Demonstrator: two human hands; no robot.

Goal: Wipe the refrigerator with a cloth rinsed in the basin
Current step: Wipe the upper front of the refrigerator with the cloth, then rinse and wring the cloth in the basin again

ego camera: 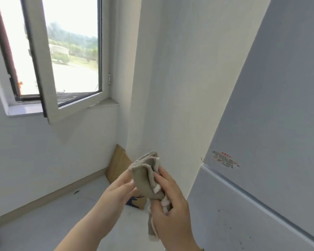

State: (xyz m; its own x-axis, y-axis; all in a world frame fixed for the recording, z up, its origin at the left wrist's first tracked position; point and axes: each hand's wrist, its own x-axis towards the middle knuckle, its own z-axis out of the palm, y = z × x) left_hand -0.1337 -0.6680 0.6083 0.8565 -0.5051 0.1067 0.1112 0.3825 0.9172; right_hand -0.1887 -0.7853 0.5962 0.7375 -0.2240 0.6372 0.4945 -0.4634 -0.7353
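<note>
While the left hand and right hand gripped the crumpled tan cloth, the white refrigerator stood close by, cardboard behind.

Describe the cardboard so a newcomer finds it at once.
Start at the open window; follow the wall below it right to the floor corner. There, behind the cloth, a flat brown cardboard sheet leans on the wall, the only brown thing among pale surfaces.
</note>
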